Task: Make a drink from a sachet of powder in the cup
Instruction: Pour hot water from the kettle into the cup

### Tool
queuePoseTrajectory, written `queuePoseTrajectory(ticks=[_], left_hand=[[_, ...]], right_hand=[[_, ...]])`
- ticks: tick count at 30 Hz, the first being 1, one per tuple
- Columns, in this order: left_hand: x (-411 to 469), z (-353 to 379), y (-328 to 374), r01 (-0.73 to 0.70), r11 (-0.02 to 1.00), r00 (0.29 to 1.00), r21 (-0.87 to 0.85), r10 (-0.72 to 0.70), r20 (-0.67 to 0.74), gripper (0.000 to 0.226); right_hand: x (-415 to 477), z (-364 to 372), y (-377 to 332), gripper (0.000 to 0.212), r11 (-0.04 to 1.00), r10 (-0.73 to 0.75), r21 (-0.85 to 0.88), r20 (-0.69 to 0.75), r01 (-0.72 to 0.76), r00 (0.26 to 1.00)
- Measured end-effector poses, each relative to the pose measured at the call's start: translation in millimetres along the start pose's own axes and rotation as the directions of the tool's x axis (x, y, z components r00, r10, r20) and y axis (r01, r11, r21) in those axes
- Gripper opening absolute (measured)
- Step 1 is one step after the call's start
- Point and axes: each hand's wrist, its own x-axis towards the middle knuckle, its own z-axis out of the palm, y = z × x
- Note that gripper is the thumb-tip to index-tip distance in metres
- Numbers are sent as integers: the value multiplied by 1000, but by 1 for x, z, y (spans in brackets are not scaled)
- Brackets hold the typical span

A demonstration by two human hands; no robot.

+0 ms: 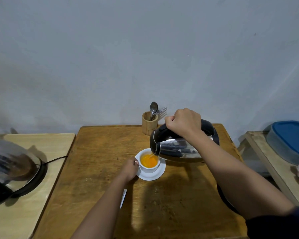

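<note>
A white cup [149, 168] holding orange liquid stands on a white saucer [158, 175] in the middle of the brown wooden table [97, 169]. My left hand [130, 168] pinches the cup's handle. My right hand [184, 122] grips the black handle of a steel kettle [178, 147], which is tilted with its spout over the cup. A thin stream of water runs from the spout into the cup. A white sachet [123, 198] lies on the table, partly hidden behind my left forearm.
A wooden holder [149, 125] with spoons and a fork stands at the table's back edge. A second steel kettle [10, 166] sits on its base on the lighter table at left. A blue-lidded container [290, 140] rests on the bench at right. A dark round kettle base [226, 200] lies under my right arm.
</note>
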Motion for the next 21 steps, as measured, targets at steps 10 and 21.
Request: queuePoseTrajectory(ticks=[10, 21], left_hand=[[5, 4, -1, 13, 1000, 1000, 1, -13, 5, 30], [7, 6, -3, 5, 1000, 1000, -6, -5, -10, 28]], right_hand=[[-5, -1, -1, 42, 1000, 19, -6, -7, -19, 1000], [-8, -3, -7, 42, 1000, 25, -12, 4, -25, 1000]])
